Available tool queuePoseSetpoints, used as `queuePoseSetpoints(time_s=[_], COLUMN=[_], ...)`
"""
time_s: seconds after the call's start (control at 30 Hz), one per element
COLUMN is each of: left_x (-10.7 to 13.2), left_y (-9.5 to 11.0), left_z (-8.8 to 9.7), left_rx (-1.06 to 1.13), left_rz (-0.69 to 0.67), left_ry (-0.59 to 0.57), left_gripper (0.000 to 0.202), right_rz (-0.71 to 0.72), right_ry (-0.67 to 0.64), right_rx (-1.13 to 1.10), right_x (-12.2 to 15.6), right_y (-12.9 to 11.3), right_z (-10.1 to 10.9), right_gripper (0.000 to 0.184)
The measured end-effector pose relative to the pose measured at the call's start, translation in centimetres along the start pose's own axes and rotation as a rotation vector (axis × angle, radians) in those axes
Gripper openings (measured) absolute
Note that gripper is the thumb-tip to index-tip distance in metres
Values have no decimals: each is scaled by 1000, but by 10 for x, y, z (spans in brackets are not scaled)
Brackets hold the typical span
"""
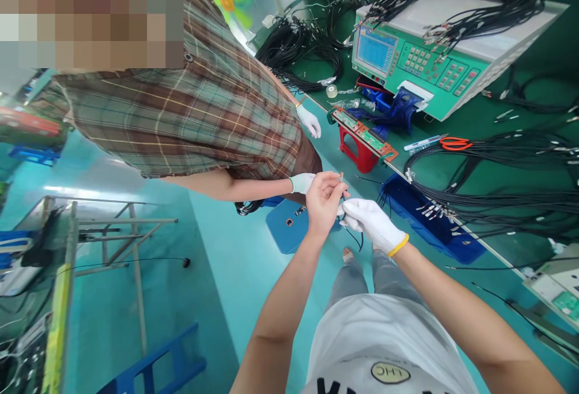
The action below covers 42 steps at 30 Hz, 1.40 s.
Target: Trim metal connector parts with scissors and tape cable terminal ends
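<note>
Open floor [217, 273] lies left of our left hand [323, 201]; a co-worker [203, 104] blocks the far left, cables [497, 201] crowd the right bench [520, 125].

A tester [423, 62] is set on the bench [482, 119] at the upper right, scissors [455, 143] below it. At centre a cable [341, 177] is held between the left hand [323, 198] and right hand [371, 222].

Cable-assembly workshop; wire harnesses [497, 201], tester [420, 62]

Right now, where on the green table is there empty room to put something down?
Bare green bench lies between the tester and the scissors. Cable bundles crowd the front edge and spill into the blue bin.
</note>
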<state>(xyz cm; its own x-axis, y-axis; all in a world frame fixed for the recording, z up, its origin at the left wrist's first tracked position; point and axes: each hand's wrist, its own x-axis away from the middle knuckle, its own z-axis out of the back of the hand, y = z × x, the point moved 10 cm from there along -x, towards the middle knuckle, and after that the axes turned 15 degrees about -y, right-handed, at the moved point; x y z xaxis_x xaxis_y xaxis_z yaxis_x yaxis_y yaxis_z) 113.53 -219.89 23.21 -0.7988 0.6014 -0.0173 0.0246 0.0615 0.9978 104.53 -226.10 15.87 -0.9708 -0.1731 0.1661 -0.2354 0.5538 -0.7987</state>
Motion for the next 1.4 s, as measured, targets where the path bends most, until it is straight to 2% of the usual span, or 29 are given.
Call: queuePoseSetpoints(time_s=[0.3,0.6,0.8,1.03,1.23,1.4], left_x=[6,15,21,26,31,40], left_y=[0,-12,-6,2,-1,1], left_z=[-1,3,6,6,-1,-6], left_rx=[1,35,0,86,178,169], left_rz=[11,57,70,77,97,108], left_ry=[12,55,80,80,54,53], left_gripper=[29,29,26,27,25,26], right_rz=[-8,-47,-61,-63,-74,-100], right_ry=[40,194,236,241,285,331], right_rx=[80,258,406,487,532,580], right_x=[7,14,19,22,31,40], right_y=[-3,0,-11,-16,-17,-18], right_z=[1,13,3,-8,-6,-1], right_gripper=[41,44,50,46,48,47])
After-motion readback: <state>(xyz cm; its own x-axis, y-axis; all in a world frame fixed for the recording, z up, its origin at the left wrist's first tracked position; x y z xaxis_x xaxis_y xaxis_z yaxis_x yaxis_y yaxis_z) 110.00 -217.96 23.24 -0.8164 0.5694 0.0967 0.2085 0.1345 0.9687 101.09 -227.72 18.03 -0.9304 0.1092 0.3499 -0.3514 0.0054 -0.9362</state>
